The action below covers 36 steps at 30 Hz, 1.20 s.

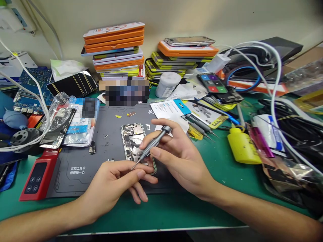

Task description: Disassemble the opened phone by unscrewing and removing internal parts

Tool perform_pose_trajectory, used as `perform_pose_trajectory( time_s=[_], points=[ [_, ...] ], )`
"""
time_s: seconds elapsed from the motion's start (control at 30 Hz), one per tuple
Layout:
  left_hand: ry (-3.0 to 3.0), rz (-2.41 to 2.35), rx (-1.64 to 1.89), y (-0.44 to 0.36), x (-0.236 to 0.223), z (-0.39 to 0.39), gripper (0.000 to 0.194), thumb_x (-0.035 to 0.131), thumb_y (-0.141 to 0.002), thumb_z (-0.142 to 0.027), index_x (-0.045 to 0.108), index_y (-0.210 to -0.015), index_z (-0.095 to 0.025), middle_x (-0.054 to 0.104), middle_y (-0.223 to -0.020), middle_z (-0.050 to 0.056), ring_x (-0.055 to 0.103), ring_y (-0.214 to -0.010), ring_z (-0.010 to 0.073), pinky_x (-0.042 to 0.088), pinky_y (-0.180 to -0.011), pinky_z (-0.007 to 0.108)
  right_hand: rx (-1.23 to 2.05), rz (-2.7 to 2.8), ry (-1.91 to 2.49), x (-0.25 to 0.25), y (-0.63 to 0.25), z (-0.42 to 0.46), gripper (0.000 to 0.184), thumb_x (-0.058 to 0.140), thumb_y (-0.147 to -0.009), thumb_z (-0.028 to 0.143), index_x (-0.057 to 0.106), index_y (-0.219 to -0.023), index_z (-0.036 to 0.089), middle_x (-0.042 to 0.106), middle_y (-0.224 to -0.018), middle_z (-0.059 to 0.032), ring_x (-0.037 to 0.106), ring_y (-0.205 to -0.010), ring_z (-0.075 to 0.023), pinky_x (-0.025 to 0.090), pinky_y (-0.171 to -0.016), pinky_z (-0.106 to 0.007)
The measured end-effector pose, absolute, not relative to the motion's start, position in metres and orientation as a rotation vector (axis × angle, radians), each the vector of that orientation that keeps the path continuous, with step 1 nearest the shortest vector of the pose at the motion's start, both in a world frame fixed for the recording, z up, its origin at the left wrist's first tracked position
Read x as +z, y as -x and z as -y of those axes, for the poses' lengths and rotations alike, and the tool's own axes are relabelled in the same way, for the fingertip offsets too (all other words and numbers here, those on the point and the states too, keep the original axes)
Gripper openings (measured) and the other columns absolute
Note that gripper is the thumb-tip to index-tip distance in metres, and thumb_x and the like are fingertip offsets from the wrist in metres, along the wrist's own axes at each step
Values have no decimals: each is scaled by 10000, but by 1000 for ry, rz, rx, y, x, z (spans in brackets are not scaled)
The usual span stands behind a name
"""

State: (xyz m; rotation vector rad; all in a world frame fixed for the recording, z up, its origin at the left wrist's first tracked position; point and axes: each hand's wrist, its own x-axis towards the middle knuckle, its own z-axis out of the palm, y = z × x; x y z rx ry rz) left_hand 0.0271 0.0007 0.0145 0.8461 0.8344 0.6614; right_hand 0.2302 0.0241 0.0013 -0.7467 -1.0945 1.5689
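My right hand is closed on a slim grey precision screwdriver, its cap under the index finger and its shaft pointing down to the left. The screwdriver's tip meets the fingers of my left hand, whose thumb and index finger are pressed together there. Whatever lies between them is too small or hidden to make out. Just behind both hands lies an opened phone with its inner parts bare, its lower end partly covered by my fingers. A SIM tray rests beside the phone.
A dark work mat with a red control panel holds small loose parts and a camera-like module. More screwdrivers and a yellow bottle are on the right. Stacked orange boxes stand behind; white cables loop at both sides.
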Motion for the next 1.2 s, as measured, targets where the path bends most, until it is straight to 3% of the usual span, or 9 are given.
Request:
perform_pose_trajectory(
  time_s=[0.33, 0.83, 1.0, 1.13, 1.2],
  points=[
    [-822, -833, 686, -27, 15, -1, 297, 854, -940, -466, 876, -1152, -259, 875, -1046, 82, 770, -635, 88, 633, -617, 132, 1523, 1067, 781, 3, -234, -28, 444, 783, -998, 324, 566, -1384, 363, 732, -1003, 5, 648, -734, -138, 611, -683, -293],
    [-846, -871, 688, -27, 14, -2, 347, 829, -956, -496, 879, -1155, -217, 867, -1058, 125, 754, -622, 115, 646, -611, 186, 1373, 1164, 768, 7, -234, -22, 424, 749, -1020, 294, 551, -1382, 387, 749, -1004, -1, 647, -837, -186, 615, -687, -317],
    [-870, -907, 663, -27, 17, -1, 379, 827, -947, -523, 886, -1138, -201, 857, -892, 119, 742, -608, 139, 644, -605, 213, 1367, 1159, 805, 8, -233, -22, 434, 744, -1018, 332, 523, -1386, 393, 725, -1007, -9, 643, -816, -203, 616, -685, -356],
    [-867, -900, 675, -27, 18, -1, 366, 833, -943, -517, 877, -1168, -232, 864, -952, 118, 739, -610, 135, 643, -606, 220, 1368, 1148, 799, 6, -233, -23, 449, 747, -1011, 326, 519, -1396, 365, 722, -1008, -16, 651, -852, -199, 612, -707, -341],
    [-867, -899, 678, -27, 18, -1, 353, 827, -953, -507, 878, -1166, -230, 856, -872, 104, 737, -608, 137, 640, -605, 216, 1380, 1139, 779, 6, -233, -22, 441, 740, -1016, 302, 523, -1394, 364, 730, -1016, -15, 661, -874, -193, 619, -738, -339]
  ],
)
